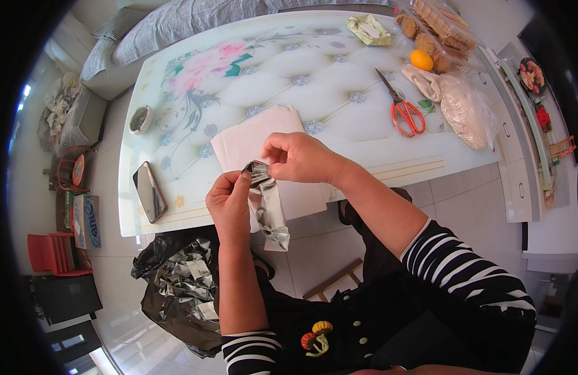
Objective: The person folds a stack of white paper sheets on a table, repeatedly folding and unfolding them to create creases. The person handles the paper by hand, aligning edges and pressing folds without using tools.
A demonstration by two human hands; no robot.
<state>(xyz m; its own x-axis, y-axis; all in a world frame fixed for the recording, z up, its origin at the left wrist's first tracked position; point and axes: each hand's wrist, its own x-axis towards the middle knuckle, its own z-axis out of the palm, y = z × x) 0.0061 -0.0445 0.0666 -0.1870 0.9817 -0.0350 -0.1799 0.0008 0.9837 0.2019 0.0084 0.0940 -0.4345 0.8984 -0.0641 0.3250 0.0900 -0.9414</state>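
My left hand (230, 199) pinches the upper end of a crumpled silver foil strip (269, 204) between thumb and fingers. Close against its right side is my right hand (296, 157), fingers curled at the same end of the foil; whether it grips the foil is hidden by the fingers. The strip hangs down past the table's front edge. Beneath the hands, sheets of pale pink paper (258, 129) lie stacked on the table. To the left, below table height, an open black plastic bag (150, 290) holds many silver foil pieces (190, 272).
Red-handled scissors (406, 115) lie open on the floral table (317, 103). Beyond them are an orange fruit (421, 60), clear plastic food boxes (443, 30) and a bag of pale grains (464, 112). A phone (149, 192) and a small white bowl (141, 119) are at left.
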